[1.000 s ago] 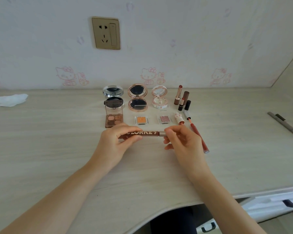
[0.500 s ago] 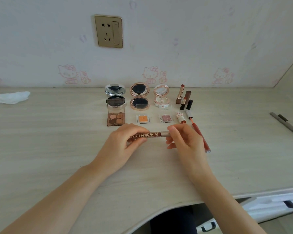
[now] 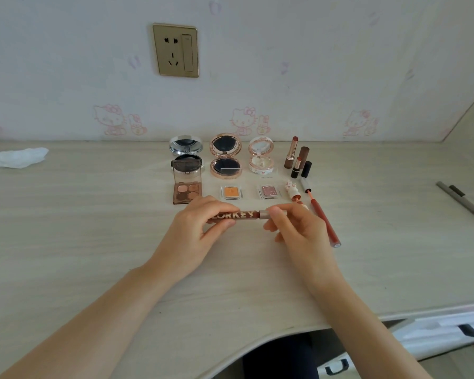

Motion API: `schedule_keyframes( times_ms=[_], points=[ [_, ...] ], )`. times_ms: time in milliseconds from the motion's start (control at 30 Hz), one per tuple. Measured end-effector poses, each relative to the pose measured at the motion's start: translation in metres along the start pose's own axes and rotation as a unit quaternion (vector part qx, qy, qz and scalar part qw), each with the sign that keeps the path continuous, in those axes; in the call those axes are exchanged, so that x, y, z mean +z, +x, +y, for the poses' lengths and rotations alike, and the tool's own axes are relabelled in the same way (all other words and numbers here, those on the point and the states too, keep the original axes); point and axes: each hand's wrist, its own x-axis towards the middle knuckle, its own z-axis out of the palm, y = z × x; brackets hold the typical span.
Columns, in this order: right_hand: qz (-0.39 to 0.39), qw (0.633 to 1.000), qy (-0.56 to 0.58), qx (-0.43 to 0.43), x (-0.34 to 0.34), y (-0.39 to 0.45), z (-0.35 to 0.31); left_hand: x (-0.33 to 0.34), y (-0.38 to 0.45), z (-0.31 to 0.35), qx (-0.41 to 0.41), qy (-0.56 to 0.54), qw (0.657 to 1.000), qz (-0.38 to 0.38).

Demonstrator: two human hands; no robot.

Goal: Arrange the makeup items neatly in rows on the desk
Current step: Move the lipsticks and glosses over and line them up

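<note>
I hold a brown lip tube (image 3: 246, 215) with gold lettering level above the desk (image 3: 93, 242). My left hand (image 3: 197, 231) grips its body and my right hand (image 3: 296, 231) pinches its silver end. Behind it stand three open compacts in a row: silver (image 3: 186, 154), rose-gold (image 3: 225, 155) and white (image 3: 261, 157). An eyeshadow palette (image 3: 187, 188), an orange pan (image 3: 230, 192) and a pink pan (image 3: 268, 191) form a nearer row. Lipsticks (image 3: 296, 157) stand at the right. A long red lip pencil (image 3: 324, 222) lies by my right hand.
A crumpled white tissue (image 3: 18, 157) lies at the far left. A grey pen (image 3: 465, 205) rests near the right edge. A wall socket (image 3: 175, 50) sits above the desk. A drawer with a dark handle (image 3: 471, 330) shows below the front right edge.
The tube has shifted slightly toward the right in my left hand, showing more of its lettering. Both hands stay on it at the same spot.
</note>
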Motion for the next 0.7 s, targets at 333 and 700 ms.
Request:
schedule_keyframes(
  times_ms=[333, 700],
  points=[
    [0.010, 0.999, 0.041, 0.003, -0.0019, -0.0002, -0.0035, -0.0019, 0.0006, 0.0027, -0.009, -0.004, 1.000, 0.008],
    [0.001, 0.996, 0.085, -0.008, -0.0022, 0.0011, -0.0018, -0.0020, 0.0004, 0.0041, -0.022, -0.004, 1.000, 0.011]
  ],
)
